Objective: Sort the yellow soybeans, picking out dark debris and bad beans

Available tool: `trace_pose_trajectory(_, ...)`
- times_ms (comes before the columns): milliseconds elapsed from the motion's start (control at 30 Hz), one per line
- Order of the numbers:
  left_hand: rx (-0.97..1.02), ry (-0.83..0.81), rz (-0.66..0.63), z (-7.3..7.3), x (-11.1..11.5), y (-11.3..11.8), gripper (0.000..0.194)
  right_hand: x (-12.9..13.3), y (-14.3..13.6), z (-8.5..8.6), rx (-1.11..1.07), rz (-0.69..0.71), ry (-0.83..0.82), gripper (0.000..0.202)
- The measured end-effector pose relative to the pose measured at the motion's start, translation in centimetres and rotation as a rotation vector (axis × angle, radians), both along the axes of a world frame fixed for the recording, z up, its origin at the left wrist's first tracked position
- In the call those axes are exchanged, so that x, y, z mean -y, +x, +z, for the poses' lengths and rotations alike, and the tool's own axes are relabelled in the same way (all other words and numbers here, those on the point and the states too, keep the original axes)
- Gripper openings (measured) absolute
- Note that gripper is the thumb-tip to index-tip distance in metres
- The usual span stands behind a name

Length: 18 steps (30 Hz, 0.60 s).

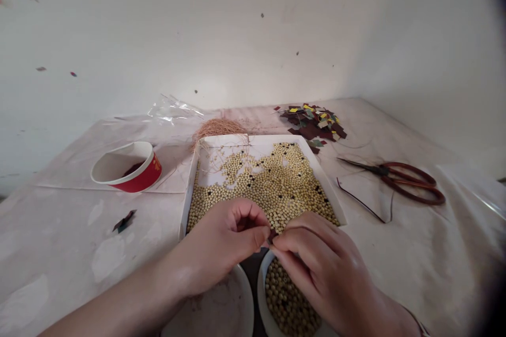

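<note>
My left hand and my right hand meet at the fingertips over the near edge of a shallow white tray. Both are closed in a pinch, with a tiny dark bit between them that is too small to name. Pale yellow bead-like balls, with a few dark ones among them, cover much of the tray. Below my right hand stands a white bowl of larger, darker greenish balls, partly hidden by that hand. Under my left forearm is a pale round dish.
Red-handled scissors lie at right beside a thin dark strip. Dark and yellow scraps are heaped behind the tray, near a bundle of brownish fibres and clear plastic. A red-and-white paper cup and small scraps are at left.
</note>
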<state>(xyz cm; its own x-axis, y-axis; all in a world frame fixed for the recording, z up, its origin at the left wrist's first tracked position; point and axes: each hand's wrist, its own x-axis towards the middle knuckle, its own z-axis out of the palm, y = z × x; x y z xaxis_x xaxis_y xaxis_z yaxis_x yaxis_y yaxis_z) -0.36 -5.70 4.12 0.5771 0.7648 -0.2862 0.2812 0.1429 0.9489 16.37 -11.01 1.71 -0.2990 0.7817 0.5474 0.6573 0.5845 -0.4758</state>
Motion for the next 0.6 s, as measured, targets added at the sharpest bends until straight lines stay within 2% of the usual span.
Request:
trace_pose_trajectory(167,-0.028,-0.006,-0.060,-0.22,0.05,-0.06,0.005,0.04,0.05,-0.04,-0.001,0.005,0.017,0.012)
trace_pose_trajectory(367,0.005,-0.002,0.001,0.09,-0.15,-0.01,0.004,0.06,0.01,-0.04,0.015,0.001,0.022,0.012)
trace_pose_trajectory(533,-0.049,-0.002,-0.065,0.09,0.00,0.01,0.005,0.10,0.12,-0.10,0.004,0.003,0.015,0.013)
trace_pose_trajectory(600,-0.033,-0.010,-0.045,0.07,0.03,-0.01,0.005,0.08,0.19,-0.16,-0.002,0.004,0.010,0.012)
